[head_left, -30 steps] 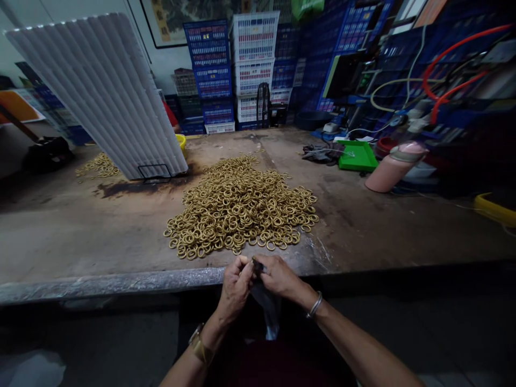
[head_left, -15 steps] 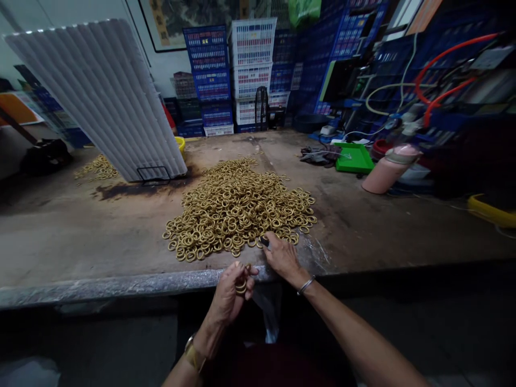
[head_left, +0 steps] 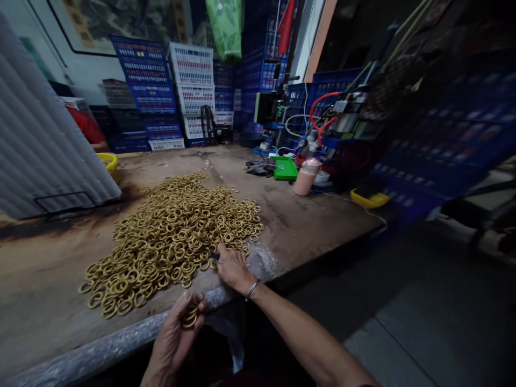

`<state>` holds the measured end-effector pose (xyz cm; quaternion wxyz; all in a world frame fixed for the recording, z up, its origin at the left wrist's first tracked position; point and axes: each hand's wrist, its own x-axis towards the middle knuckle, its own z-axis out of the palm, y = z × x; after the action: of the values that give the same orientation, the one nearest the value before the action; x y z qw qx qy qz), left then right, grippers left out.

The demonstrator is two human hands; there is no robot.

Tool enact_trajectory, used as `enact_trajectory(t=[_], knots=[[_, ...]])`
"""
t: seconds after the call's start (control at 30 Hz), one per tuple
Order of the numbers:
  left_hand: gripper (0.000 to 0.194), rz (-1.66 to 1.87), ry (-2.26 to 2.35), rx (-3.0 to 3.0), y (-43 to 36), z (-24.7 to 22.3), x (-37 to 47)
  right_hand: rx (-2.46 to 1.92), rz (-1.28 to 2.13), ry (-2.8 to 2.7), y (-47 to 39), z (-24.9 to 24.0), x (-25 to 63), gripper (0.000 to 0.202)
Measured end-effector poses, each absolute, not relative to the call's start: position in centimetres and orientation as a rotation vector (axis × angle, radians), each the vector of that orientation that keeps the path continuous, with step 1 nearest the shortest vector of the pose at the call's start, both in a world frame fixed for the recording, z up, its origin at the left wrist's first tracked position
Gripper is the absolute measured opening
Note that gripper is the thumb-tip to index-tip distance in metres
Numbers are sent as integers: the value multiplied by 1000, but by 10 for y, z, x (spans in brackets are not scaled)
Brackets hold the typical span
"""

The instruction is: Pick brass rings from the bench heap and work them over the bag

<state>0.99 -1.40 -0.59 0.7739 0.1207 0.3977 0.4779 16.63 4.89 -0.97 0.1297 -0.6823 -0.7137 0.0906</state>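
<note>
A large heap of brass-coloured rings (head_left: pixel 173 231) lies on the worktable. My left hand (head_left: pixel 171 330) is closed round several brass rings (head_left: pixel 190 317), just in front of the table's edge. My right hand (head_left: pixel 234 269) rests at the near right side of the heap, fingers bent together and pointing down at the rings. A small dark piece (head_left: pixel 215 256) shows at its fingertips; whether it is a held tool or a finger cover I cannot tell. The undersides of the right fingers are hidden.
Bubble wrap (head_left: pixel 121 338) covers the table's front edge. A ribbed pale panel (head_left: pixel 48 145) stands on the left beside a yellow basket (head_left: pixel 108 160). To the right are a green tray (head_left: pixel 285 168), a pink bottle (head_left: pixel 307 177) and a yellow container (head_left: pixel 368 199). Stacked crates (head_left: pixel 191 80) stand behind.
My view has turned to the right, so the heap and panel appear further left. The left hand still has the rings, and the right hand stays at the heap's near edge.
</note>
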Motion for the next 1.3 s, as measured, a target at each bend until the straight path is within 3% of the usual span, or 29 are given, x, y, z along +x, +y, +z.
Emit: enact_trajectory(t=[0.33, 0.6, 0.87, 1.17, 1.3], knots=[[39, 1102, 1117, 787, -7, -9, 32, -1474, 662, -1877, 24, -7, 165, 12], [28, 1136, 1202, 1031, -6, -10, 31, -1330, 1086, -1620, 18, -5, 158, 17], [33, 970, 1090, 935, -10, -9, 28, -1379, 1064, -1589, 22, -12, 157, 16], [34, 1019, 958, 792, -15, -7, 27, -1259, 1263, -1488, 20, -1, 155, 16], [34, 1023, 943, 758, -16, -6, 27, -1344, 1101, -1563, 19, -6, 158, 18]])
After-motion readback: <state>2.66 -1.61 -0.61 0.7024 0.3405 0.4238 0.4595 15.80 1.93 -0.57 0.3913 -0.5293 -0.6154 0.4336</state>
